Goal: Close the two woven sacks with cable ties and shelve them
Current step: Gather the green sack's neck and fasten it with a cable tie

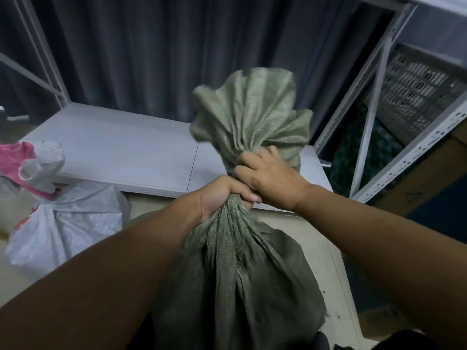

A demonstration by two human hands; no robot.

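Note:
A green woven sack (pixel 235 269) stands in front of me, its neck gathered into a tight bunch and its mouth fanning out above. My left hand (pixel 222 195) is clenched around the neck from the left. Just above it, my right hand (pixel 270 175) grips the same neck from the right. A white woven sack (pixel 68 231) with pink print lies at the left on the floor, its neck bunched; I cannot tell whether a tie holds it. No cable tie shows.
A low white shelf board (pixel 121 152) runs behind the sacks, framed by grey metal uprights (pixel 374 97). Dark curtains hang at the back. A perforated dark crate (pixel 419 92) and a cardboard box (pixel 417 180) sit in the rack at the right.

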